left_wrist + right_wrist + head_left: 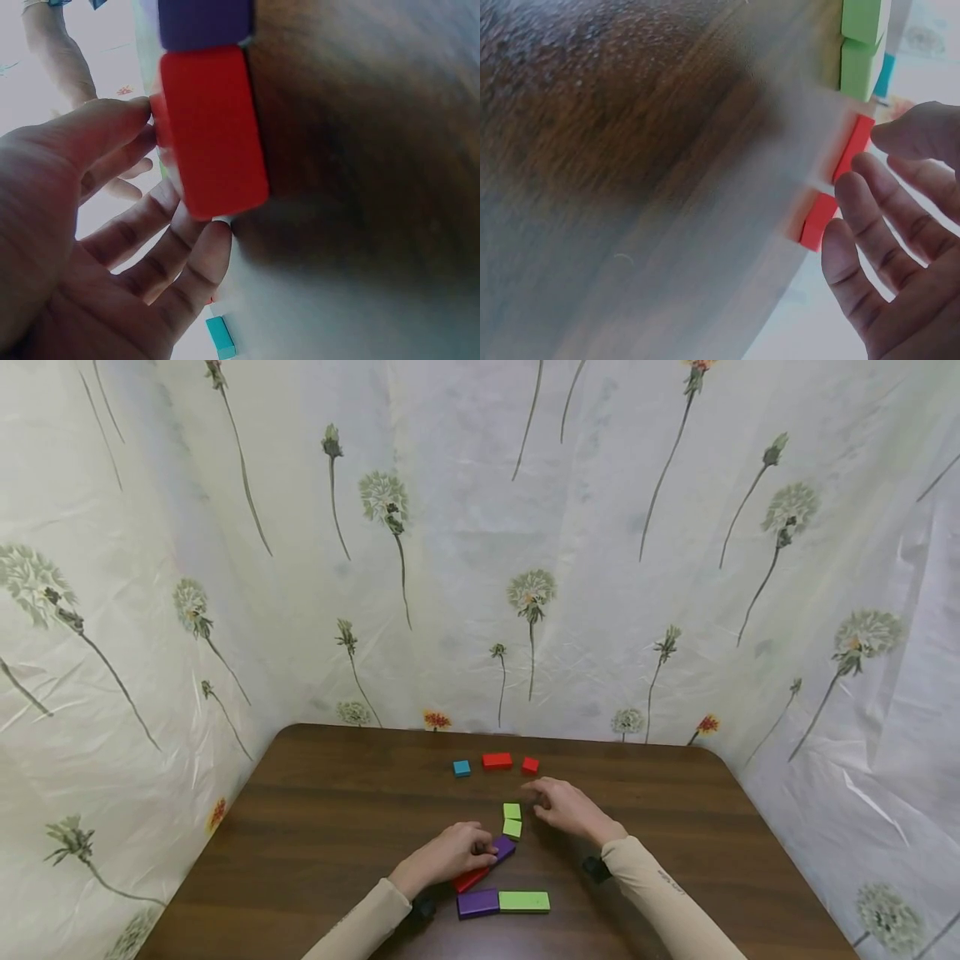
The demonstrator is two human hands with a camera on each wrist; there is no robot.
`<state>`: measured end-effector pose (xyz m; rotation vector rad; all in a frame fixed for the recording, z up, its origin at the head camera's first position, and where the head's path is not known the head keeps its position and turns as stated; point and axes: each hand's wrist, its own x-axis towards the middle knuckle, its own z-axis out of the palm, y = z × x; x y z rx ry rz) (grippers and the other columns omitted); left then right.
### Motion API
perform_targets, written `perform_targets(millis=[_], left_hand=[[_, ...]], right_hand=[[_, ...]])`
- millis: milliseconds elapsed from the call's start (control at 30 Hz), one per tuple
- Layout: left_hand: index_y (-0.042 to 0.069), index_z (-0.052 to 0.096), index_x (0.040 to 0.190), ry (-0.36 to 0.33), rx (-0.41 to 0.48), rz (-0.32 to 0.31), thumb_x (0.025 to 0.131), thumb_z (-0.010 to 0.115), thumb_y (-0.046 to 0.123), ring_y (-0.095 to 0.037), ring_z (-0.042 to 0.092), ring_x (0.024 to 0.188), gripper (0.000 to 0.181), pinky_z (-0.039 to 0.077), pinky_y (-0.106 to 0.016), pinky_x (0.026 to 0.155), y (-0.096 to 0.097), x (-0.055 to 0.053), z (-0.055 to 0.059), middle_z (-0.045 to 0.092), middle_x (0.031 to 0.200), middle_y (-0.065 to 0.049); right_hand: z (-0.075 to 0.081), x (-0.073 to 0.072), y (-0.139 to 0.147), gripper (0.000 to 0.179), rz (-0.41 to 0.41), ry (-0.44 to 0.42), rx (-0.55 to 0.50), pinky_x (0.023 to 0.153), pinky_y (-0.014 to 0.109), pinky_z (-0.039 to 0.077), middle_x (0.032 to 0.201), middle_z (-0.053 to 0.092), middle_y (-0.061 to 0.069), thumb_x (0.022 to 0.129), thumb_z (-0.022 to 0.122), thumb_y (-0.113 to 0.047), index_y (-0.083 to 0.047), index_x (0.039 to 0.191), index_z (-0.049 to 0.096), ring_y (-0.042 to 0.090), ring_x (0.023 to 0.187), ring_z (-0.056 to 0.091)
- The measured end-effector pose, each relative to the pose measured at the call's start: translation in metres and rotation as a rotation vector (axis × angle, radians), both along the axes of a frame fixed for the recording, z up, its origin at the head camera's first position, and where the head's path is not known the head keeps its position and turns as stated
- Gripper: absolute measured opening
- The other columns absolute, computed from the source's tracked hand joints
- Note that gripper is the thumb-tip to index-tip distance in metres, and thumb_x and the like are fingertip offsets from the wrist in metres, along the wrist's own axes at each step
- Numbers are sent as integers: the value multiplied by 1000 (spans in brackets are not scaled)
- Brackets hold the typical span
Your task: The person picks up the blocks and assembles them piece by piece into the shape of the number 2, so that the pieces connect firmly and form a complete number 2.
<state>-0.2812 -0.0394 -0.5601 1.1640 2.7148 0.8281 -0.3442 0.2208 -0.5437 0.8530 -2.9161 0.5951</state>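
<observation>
In the head view my left hand (448,853) is over a red block (470,880) that runs diagonally into a purple block (504,849). The left wrist view shows its thumb at the top edge of the red block (214,135), with other fingers behind and at its end. My right hand (566,807) hovers to the right of two small green blocks (512,811), fingers apart and empty. Beyond it in the right wrist view are a longer red block (853,148) and a small red block (819,223).
Nearest me, a purple block (477,903) and a long green block (524,902) lie end to end. Toward the back are a blue block (461,768) and the two red ones. The brown table (337,810) meets a flower-patterned curtain (450,568) behind.
</observation>
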Motion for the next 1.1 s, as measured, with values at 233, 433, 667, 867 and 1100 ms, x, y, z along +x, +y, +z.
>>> perform_targets(millis=[233,433,667,867,1100], left_hand=[[21,67,85,-4,-2,7,92,66,26,0,45,68,9,40,-16,61,0,0,2,53,81,12],[21,66,84,0,-7,15,92,66,27,0,44,68,10,39,-16,61,0,1,3,52,80,12],[21,64,81,1,3,11,93,66,25,0,44,67,12,38,-16,60,0,4,4,52,78,12],[19,69,87,5,15,2,92,66,24,1,47,71,8,41,-15,62,0,6,4,58,86,9],[21,68,86,-23,2,20,92,66,25,2,46,71,8,41,-15,63,0,5,4,57,85,12]], right_hand=[[5,-3,3,40,-40,-2,-16,72,31,51,102,68,2,85,68,-9,-10,125,63,9,83,60],[6,-6,8,40,-63,12,-16,72,31,51,100,67,0,85,68,-10,-11,125,63,8,83,61],[6,-9,15,37,-79,2,-42,76,32,52,100,66,-2,86,66,-10,-8,124,63,8,85,61],[7,-12,19,36,-85,-2,-60,76,33,52,101,67,2,87,66,-10,-7,123,63,10,85,62],[8,-17,26,36,-108,13,-65,73,33,51,98,67,1,86,65,-9,-8,122,64,11,84,62]])
